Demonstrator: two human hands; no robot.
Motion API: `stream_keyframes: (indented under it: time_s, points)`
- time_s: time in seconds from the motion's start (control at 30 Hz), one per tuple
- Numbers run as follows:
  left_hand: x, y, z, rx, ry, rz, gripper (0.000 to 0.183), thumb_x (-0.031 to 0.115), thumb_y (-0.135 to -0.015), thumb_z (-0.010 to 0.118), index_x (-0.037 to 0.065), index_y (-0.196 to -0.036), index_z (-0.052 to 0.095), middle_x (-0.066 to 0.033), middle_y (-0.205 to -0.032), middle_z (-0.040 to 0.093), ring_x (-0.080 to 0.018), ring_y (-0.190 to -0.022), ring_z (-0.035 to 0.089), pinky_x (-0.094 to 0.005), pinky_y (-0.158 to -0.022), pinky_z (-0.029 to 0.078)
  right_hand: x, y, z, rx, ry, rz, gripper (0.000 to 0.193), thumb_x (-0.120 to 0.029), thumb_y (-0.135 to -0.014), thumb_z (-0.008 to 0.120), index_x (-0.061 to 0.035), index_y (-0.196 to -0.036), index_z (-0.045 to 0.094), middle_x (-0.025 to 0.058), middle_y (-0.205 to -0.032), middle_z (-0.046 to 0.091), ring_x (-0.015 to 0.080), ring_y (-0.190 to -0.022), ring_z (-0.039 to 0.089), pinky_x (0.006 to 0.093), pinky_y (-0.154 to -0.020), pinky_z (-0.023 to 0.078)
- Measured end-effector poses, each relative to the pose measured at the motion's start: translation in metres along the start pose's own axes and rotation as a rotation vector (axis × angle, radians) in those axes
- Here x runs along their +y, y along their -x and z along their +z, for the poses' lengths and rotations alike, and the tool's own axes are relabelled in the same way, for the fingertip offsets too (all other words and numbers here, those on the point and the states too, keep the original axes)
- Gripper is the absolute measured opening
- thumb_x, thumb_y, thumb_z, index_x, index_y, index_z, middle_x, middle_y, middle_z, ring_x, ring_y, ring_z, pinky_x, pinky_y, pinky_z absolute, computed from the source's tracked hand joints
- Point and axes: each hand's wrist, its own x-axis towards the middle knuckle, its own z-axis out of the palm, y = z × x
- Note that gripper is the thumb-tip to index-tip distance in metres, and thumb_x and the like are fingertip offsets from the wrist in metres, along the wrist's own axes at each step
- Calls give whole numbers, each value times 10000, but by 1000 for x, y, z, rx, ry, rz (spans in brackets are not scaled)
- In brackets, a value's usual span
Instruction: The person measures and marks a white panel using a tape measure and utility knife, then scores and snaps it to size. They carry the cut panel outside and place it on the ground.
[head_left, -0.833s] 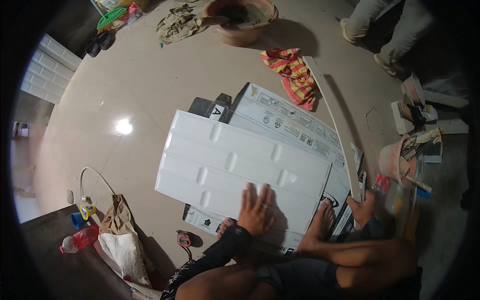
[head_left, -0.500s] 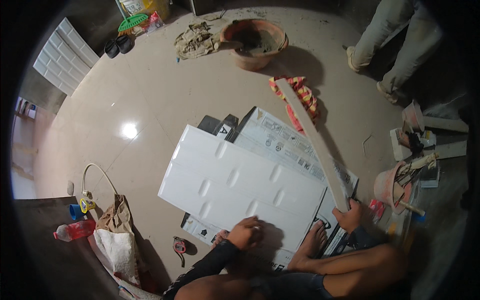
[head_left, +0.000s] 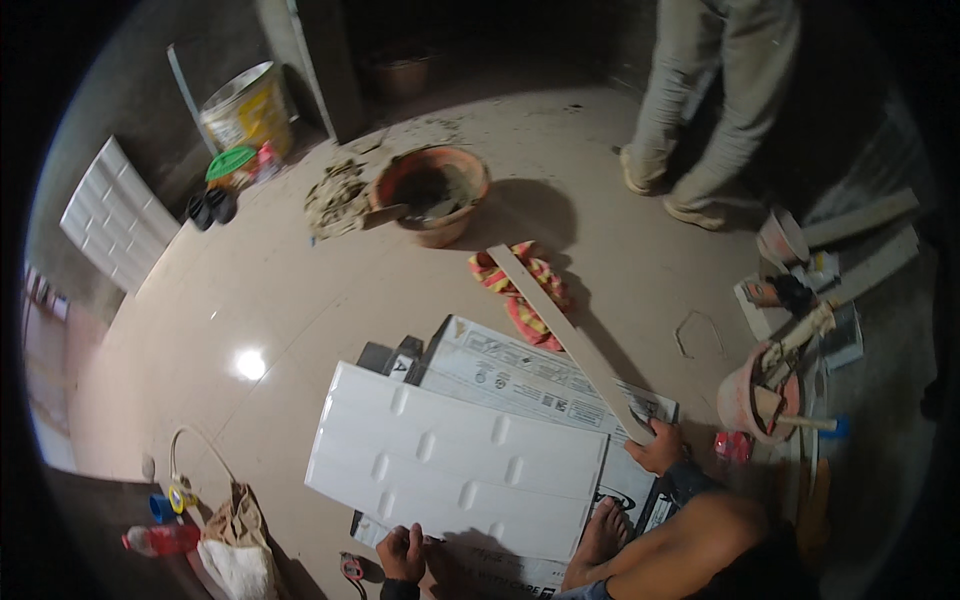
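Note:
My right hand point(head_left: 660, 448) is wrapped round the near end of a long, pale flat strip point(head_left: 570, 338), likely wood. The strip slants away over the cardboard, its far end by a red-and-yellow patterned cloth point(head_left: 535, 310). A white wall tile point(head_left: 450, 455) with raised brick-like relief lies on flattened printed cardboard point(head_left: 530, 372), in front of my feet. My left hand point(head_left: 402, 553) is closed at the tile's near left edge, thumb upward. What its fingers hold, if anything, is hidden. A small red-and-black tape measure point(head_left: 351, 567) rests on the floor to its left.
An orange tub point(head_left: 432, 225) of mortar stands far ahead beside a crumpled, dirty sack point(head_left: 338, 200). Another person's legs point(head_left: 700, 110) are at the far right. A tool bucket point(head_left: 757, 400) is at the right; a red bottle point(head_left: 163, 541) lies left. More tiles point(head_left: 120, 220) lean on the wall.
The view has tilted up, so things sit lower in the picture. My left hand has gone from above the tile to its near left edge. My right hand keeps hold of the strip.

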Motion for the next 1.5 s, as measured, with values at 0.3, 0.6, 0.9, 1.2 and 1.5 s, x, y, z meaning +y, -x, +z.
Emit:
stream_keyframes:
  time_s: [0.3, 0.6, 0.9, 1.2, 1.5]
  points:
    - [-38, -20, 5, -209, -28, 172, 462, 294, -1026, 669, -18, -708, 545, -188, -624, 544, -294, -581, 404, -487, -589, 396, 29, 64, 4, 112, 64, 216, 571, -550, -640, 862, -43, -862, 724, 224, -791, 703, 447, -769, 693, 521, -722, 550]
    - [-4, -100, -31, -192, -177, 572, 442, 183, -964, 737, 40, -621, 499, -149, -528, 450, -265, -489, 330, -432, -467, 326, 52, 119, 44, 245, -1, 478, 595, -489, -696, 862, 13, -959, 684, 265, -916, 705, 458, -861, 684, 538, -800, 548]
    - [18, -141, -4, -178, -46, 681, 419, 20, -916, 753, 41, -590, 491, -67, -546, 440, -145, -526, 340, -368, -465, 286, 55, 130, 43, 490, -67, 627, 513, -494, -651, 901, -29, -740, 704, 200, -668, 676, 422, -672, 695, 519, -645, 552]
    - [-32, -108, 40, -259, -321, 491, 200, 81, -854, 798, 44, -872, 602, -124, -858, 559, -234, -797, 535, -435, -665, 442, 95, 113, 80, 521, -55, 851, 834, -596, -638, 902, 52, -1125, 706, 316, -1102, 673, 480, -1093, 613, 559, -979, 474]
    - [-24, -101, 34, -87, -307, 748, 464, 251, -843, 821, 36, -1223, 664, -217, -1213, 639, -349, -1113, 621, -519, -885, 510, 63, 102, 58, 620, 3, 918, 795, -569, -599, 933, 47, -1037, 686, 285, -1026, 667, 464, -1034, 634, 554, -936, 497]
